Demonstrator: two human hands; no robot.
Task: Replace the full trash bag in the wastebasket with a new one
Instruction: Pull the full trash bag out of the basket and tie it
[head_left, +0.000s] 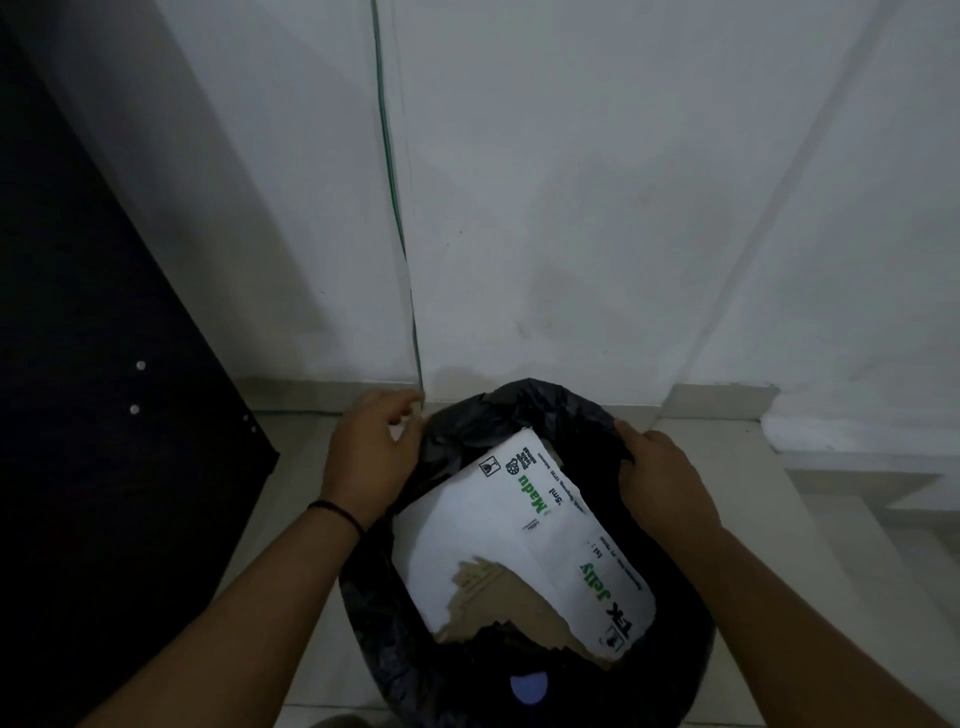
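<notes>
Torn white carton (524, 540) nearest me, filling the black trash bag (498, 415) still seated in the wastebasket on the floor; my left hand (371, 457) and right hand (657, 475) grip opposite rim edges; removal barely begun, I judge, new bag unseen.

A white wall (597, 182) meets a pale tiled floor (306, 493) in a dim corner. A thin green cable (390, 171) runs down the wall to the floor. At left, a dark panel (104, 364) dotted with small pale screw heads (140, 365) leans across the view. At right, a low white step (857, 431) juts from the wall.
</notes>
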